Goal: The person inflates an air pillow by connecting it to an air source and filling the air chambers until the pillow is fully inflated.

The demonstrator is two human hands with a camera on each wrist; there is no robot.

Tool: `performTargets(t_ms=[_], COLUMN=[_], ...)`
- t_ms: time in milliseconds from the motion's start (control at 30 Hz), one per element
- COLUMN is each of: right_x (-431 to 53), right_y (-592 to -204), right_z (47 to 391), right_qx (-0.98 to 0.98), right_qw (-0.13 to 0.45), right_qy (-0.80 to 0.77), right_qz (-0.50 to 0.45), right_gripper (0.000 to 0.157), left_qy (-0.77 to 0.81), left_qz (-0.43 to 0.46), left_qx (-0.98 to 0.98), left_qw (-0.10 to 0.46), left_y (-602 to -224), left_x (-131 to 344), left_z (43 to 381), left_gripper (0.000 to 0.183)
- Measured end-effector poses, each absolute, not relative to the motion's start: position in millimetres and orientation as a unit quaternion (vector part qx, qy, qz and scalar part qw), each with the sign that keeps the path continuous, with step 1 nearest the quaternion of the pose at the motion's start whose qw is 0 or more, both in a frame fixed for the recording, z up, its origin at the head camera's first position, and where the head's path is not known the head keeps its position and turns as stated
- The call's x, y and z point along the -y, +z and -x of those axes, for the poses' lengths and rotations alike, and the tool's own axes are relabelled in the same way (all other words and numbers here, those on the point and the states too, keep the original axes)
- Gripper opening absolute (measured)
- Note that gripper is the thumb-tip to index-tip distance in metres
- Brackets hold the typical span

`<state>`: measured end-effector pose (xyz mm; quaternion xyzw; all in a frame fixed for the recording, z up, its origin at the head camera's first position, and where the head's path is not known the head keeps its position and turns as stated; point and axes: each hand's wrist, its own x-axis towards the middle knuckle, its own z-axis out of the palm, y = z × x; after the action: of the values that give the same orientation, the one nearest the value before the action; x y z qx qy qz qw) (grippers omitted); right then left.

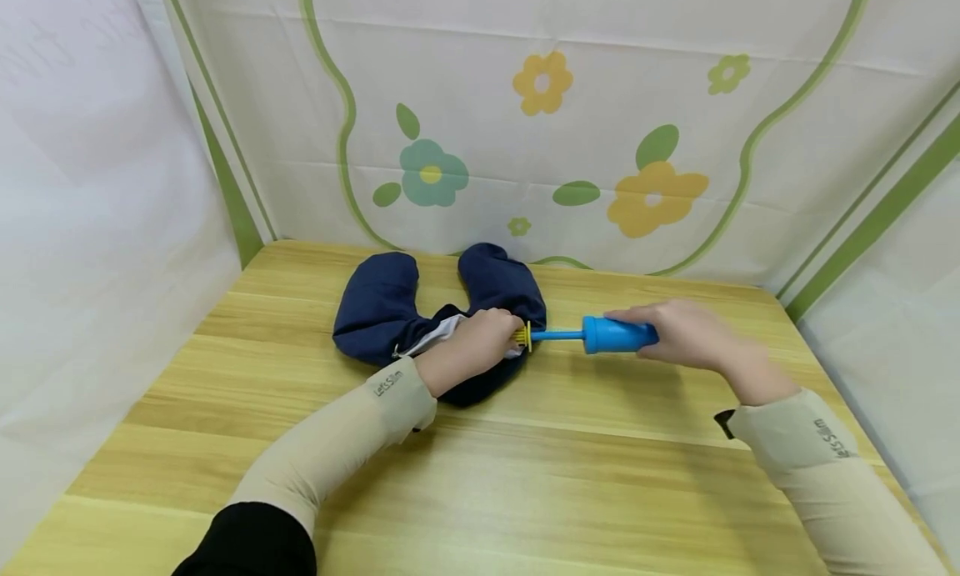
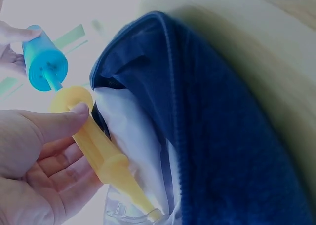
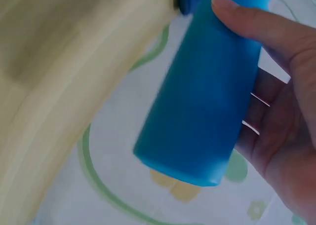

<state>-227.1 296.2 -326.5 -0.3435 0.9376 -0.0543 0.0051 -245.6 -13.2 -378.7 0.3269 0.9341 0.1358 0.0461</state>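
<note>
A navy U-shaped neck pillow (image 1: 378, 309) lies on the wooden table, its zipped cover open with a white inner bladder (image 2: 133, 131) showing. My left hand (image 1: 480, 347) grips the yellow nozzle end (image 2: 101, 151) of a hand pump at the pillow's right side. In the left wrist view the nozzle tip meets a clear valve (image 2: 128, 212) on the bladder. My right hand (image 1: 686, 334) holds the pump's blue barrel (image 1: 618, 334), thumb along one side and fingers behind it. A blue rod (image 1: 558, 335) shows between the barrel and the yellow part.
The wooden table (image 1: 525, 493) stretches toward me in front of the pillow. Behind it hangs a white cloth (image 1: 480, 67) printed with flowers and green lines. More white cloth (image 1: 90, 226) hangs at the left and right sides.
</note>
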Motion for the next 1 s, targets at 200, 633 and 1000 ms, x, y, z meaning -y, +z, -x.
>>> performTargets(t_ms=[200, 633, 1000], right_x=[-312, -275, -240], right_y=[-317, -315, -340], right_z=[219, 216, 224], right_qx=[-0.946, -0.923, -0.907], right_qw=[0.032, -0.025, -0.079], right_qy=[-0.05, 0.014, 0.026], right_qz=[0.318, 0.384, 0.413], right_gripper=[0.064, 0.058, 0.058], left_qy=[0.133, 0.182, 0.19], left_qz=[-0.335, -0.34, -0.341], left_qx=[-0.932, -0.922, -0.92], left_qw=[0.041, 0.043, 0.045], left_y=[-379, -374, -378], left_x=[11, 15, 13], left_z=[242, 249, 251], left_gripper=[0.022, 0.01, 0.012])
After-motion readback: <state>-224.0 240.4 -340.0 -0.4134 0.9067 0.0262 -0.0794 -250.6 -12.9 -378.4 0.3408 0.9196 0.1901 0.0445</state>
